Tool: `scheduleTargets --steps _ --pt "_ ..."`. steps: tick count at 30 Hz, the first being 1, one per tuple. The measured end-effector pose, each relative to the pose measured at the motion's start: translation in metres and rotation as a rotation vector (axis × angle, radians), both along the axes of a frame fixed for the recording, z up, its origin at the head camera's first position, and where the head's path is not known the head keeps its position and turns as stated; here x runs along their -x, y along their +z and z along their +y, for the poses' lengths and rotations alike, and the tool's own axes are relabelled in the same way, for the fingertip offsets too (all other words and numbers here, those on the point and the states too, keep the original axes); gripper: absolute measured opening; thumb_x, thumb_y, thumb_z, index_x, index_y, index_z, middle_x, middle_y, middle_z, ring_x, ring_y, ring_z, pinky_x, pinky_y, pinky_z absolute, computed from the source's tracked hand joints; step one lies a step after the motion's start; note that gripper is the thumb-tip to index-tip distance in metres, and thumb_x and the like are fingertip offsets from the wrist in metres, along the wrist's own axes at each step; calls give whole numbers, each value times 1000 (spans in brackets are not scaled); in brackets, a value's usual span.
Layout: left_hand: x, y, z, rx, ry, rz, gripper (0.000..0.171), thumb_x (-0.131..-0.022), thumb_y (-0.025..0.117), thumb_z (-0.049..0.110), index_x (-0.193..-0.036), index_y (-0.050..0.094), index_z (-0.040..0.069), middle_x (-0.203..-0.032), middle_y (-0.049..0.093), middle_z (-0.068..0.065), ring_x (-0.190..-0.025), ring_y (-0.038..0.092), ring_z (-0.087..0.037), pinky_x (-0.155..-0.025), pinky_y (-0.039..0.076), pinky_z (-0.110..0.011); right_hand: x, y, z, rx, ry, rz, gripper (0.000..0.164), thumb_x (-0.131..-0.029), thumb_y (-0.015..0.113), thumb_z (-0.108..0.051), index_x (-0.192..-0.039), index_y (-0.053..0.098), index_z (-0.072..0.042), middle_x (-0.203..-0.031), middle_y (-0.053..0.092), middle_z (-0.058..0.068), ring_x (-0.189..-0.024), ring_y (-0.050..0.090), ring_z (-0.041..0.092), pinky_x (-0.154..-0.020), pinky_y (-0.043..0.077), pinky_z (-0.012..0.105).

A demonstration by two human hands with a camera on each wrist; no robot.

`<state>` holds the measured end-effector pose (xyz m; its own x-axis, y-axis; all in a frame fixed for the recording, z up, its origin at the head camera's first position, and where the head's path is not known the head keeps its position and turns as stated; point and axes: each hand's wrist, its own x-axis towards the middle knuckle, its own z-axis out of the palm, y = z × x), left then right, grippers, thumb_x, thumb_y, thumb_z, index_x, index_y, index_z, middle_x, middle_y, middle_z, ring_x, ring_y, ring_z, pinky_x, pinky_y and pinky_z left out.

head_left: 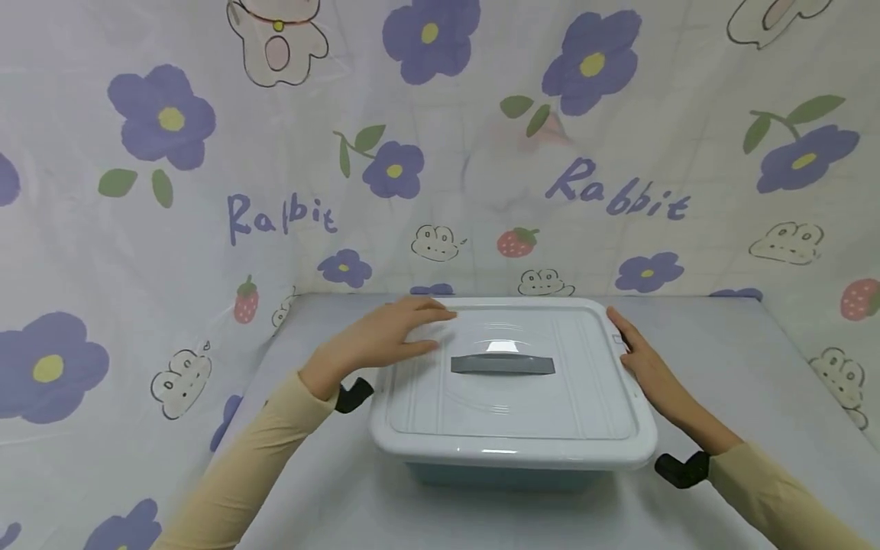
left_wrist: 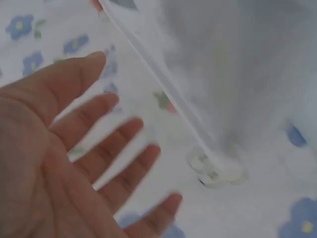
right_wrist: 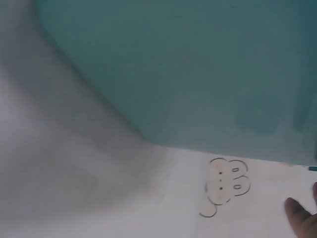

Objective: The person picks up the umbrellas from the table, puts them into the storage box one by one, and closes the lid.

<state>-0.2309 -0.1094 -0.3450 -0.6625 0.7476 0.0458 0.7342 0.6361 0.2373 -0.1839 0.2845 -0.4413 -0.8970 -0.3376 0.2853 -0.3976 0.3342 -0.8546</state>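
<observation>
A teal storage box [head_left: 505,477] stands on the table with its white lid [head_left: 419,412] on top. A grey handle [head_left: 502,364] lies flat across the lid's middle. My left hand [head_left: 385,332] is over the lid's back left corner, fingers spread; in the left wrist view the left palm [left_wrist: 34,163] faces the camera and holds nothing. At the lid's right edge is my right hand [head_left: 649,370], its thumb and extended finger close along the rim. The box's teal side [right_wrist: 173,74] fills much of the right wrist view, with fingertips [right_wrist: 297,213] at the lower right corner.
A pale table [head_left: 729,367] lies under the box. Behind and to the sides hangs a white curtain [head_left: 467,206] printed with purple flowers, strawberries and rabbits. Black wrist mounts [head_left: 682,470] jut out from both sleeves beside the box.
</observation>
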Motion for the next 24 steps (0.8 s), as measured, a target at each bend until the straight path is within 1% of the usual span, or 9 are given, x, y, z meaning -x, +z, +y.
scheduleTargets --steps 2,4,6,9,12,14,15,18,24 --pt "-1 -10 -25 -57 106 -7 58 -91 57 36 -143 39 16 -145 37 -10 -133 34 -29 -106 30 -49 1 1 -2 -23 -12 -19 58 -97 28 -6 -150 5 -8 -154 3 20 -138 6 41 -94 19 0" --pt "-1 -29 -46 -124 195 -36 68 -91 55 42 -147 28 15 -151 25 -13 -138 25 -32 -108 24 -52 2 0 -4 -16 -11 -18 57 -98 29 -8 -150 5 -8 -154 3 19 -138 6 42 -94 20 1" --pt "-4 -51 -62 -226 257 -119 75 -91 52 47 -149 18 15 -155 14 -11 -141 16 -31 -110 20 -52 2 -3 -6 1 -10 -9 57 -99 30 -11 -150 5 -9 -154 3 18 -140 7 34 -95 20 2" --pt "-9 -86 -71 -417 294 -241 73 -94 47 46 -150 9 20 -156 6 0 -143 9 -23 -111 16 -50 4 -12 -7 53 11 10 56 -100 30 -13 -150 6 -12 -154 3 17 -141 10 17 -96 22 4" --pt "-11 -107 -66 -596 280 -315 67 -98 41 39 -150 4 22 -156 4 5 -143 6 -17 -112 13 -49 7 -21 -5 128 42 18 54 -101 28 -15 -151 7 -14 -154 7 11 -134 19 4 -95 26 8" --pt "-9 -115 -60 -697 249 -332 64 -100 39 35 -150 2 22 -156 3 3 -143 4 -15 -113 11 -49 8 -25 -3 181 68 19 53 -101 25 -17 -151 6 -14 -152 9 7 -132 22 8 -94 28 11" --pt "-8 -118 -58 -737 229 -345 63 -100 37 33 -150 1 22 -156 2 2 -143 4 -15 -113 10 -49 9 -27 -3 215 78 16 52 -101 24 -17 -150 6 -14 -151 10 5 -129 23 6 -94 28 12" --pt "-6 -122 -53 -825 193 -383 60 -101 34 31 -150 0 23 -156 0 3 -143 2 -12 -113 9 -48 10 -28 -4 300 99 17 53 -101 23 -17 -150 6 -13 -149 12 3 -126 26 9 -92 30 16" --pt "-8 -125 -50 -859 197 -407 55 -103 29 27 -150 0 24 -155 0 9 -142 1 -9 -113 7 -46 7 -31 -7 360 104 52 54 -100 27 -20 -150 7 -11 -149 15 2 -126 27 10 -93 30 17"
